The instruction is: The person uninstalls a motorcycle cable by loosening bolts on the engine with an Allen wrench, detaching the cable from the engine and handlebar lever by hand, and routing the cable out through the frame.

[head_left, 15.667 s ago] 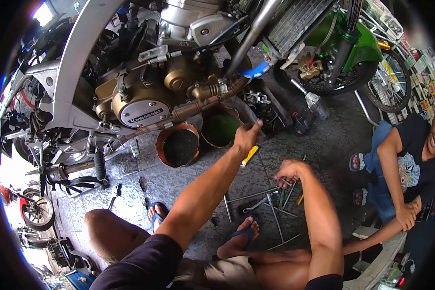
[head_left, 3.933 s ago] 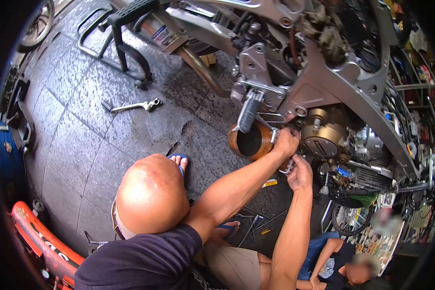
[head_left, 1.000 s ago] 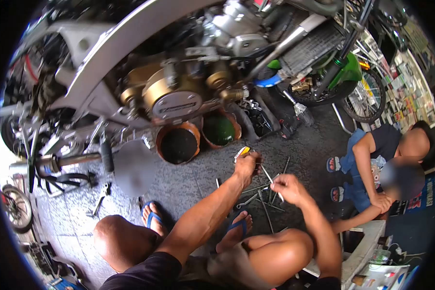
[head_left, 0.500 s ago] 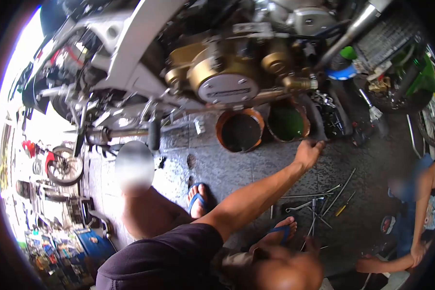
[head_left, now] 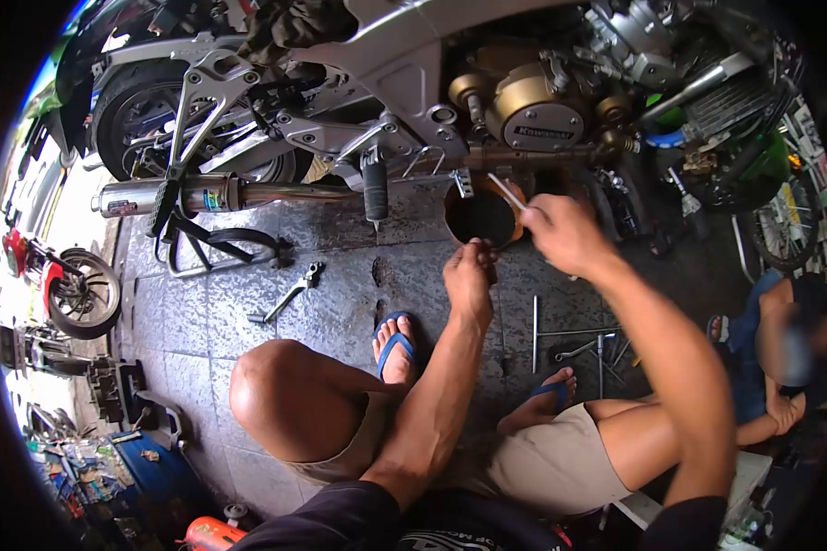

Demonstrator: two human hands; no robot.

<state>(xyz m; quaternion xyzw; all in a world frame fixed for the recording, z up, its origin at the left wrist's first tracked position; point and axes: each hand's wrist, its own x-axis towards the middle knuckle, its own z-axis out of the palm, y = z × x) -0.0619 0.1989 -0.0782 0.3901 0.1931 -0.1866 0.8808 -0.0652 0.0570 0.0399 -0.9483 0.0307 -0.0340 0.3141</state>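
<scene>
My left hand (head_left: 470, 275) is closed, fingers pinched together at the near rim of a cut-open orange container (head_left: 516, 195) with a dark inside. What its fingers hold is hidden. My right hand (head_left: 565, 234) is closed around a slim pale rod (head_left: 504, 191), which points up and left above the container. The rod's kind does not show. Over the container stands a motorcycle's gold engine cover (head_left: 515, 106); a footpeg (head_left: 375, 186) hangs to its left.
Several wrenches and bars (head_left: 576, 332) lie on the tiled floor near my right foot. A metal part with a long shaft (head_left: 288, 294) lies at left, below the exhaust silencer (head_left: 124, 197). Another person (head_left: 781, 358) sits at the right. A red-wheeled motorcycle part (head_left: 83, 294) stands far left.
My left hand has moved left from the second container's rim to the orange container. My right hand has come up to the container with the pale rod. The view has shifted left.
</scene>
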